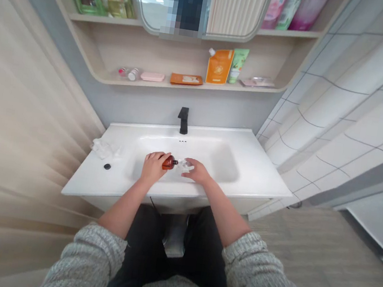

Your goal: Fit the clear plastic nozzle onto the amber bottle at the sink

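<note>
Over the front of the white sink basin (224, 163), my left hand (154, 167) is wrapped round a brown amber bottle (168, 162). The bottle lies nearly level, and its narrow dark neck points to the right. Facing that neck is my right hand (197, 171), fingers curled round a small whitish, partly see-through piece (184, 164). Whether this is tissue or clear plastic I cannot tell, nor whether it touches the bottle's mouth. A small round black cap (107, 166) rests on the counter to the left, close to a crumpled white tissue (102, 148).
Behind the basin stands a black faucet (183, 120). Above it, a wall shelf (143, 83) carries an orange pouch (219, 66), a green tube (238, 65) and several small items. A curtain (30, 114) hangs at left; a tiled wall (362, 106) rises at right.
</note>
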A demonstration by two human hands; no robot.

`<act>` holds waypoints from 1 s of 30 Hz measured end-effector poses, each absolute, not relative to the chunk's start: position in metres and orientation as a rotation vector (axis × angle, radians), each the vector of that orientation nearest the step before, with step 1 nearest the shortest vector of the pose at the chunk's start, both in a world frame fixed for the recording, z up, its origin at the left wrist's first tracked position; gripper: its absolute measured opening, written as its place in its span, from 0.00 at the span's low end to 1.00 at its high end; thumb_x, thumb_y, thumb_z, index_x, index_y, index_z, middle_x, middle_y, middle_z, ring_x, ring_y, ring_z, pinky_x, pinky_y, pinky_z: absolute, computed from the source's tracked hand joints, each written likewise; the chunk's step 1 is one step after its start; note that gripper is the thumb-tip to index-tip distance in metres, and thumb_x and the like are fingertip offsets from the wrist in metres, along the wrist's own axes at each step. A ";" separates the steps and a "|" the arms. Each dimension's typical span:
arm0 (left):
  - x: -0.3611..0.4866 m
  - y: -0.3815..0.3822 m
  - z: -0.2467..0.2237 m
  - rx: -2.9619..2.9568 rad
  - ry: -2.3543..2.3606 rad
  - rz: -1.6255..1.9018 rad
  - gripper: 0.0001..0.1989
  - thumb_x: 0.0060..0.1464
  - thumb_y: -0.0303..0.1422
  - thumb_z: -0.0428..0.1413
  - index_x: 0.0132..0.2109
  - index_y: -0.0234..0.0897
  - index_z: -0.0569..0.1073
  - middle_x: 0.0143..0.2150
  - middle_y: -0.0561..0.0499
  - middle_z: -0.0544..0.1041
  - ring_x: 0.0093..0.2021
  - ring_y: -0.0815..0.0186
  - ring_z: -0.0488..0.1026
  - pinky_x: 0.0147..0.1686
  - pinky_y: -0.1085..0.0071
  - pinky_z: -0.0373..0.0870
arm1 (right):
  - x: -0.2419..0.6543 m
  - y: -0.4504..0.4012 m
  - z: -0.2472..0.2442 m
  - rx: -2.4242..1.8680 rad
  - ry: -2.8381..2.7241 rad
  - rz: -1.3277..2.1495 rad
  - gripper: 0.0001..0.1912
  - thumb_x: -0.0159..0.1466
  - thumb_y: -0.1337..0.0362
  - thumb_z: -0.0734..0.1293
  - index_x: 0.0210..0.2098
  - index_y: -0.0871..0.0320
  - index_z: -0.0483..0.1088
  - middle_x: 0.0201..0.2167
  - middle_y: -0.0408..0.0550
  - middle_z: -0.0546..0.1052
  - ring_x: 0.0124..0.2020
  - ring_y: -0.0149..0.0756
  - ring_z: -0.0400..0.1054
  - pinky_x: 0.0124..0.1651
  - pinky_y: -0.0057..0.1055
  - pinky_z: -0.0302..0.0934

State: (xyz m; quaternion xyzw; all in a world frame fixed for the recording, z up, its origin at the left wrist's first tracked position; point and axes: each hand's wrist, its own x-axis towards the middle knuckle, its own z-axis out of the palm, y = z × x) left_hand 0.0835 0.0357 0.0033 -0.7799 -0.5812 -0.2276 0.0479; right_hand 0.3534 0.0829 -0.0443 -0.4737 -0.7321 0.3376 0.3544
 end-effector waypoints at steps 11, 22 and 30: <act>0.084 0.036 0.003 -2.375 -1.773 -0.703 0.35 0.58 0.30 0.66 0.72 0.49 0.75 0.65 0.42 0.80 0.65 0.46 0.74 0.69 0.49 0.63 | 0.354 0.084 -0.046 -1.228 -1.882 0.886 0.46 0.47 0.60 0.90 0.64 0.52 0.78 0.57 0.55 0.84 0.53 0.51 0.82 0.63 0.48 0.75; 0.084 0.036 0.002 -2.362 -1.771 -0.703 0.34 0.58 0.30 0.65 0.71 0.50 0.75 0.64 0.43 0.80 0.65 0.46 0.73 0.69 0.49 0.62 | 0.353 0.082 -0.041 -1.240 -1.895 0.869 0.44 0.47 0.60 0.90 0.62 0.53 0.79 0.57 0.56 0.84 0.55 0.53 0.81 0.63 0.48 0.75; 0.085 0.036 0.003 -2.362 -1.787 -0.675 0.35 0.58 0.30 0.65 0.72 0.50 0.75 0.65 0.42 0.80 0.65 0.45 0.73 0.69 0.48 0.63 | 0.354 0.081 -0.039 -1.248 -1.904 0.893 0.42 0.48 0.60 0.89 0.61 0.52 0.79 0.53 0.51 0.86 0.53 0.52 0.82 0.62 0.47 0.74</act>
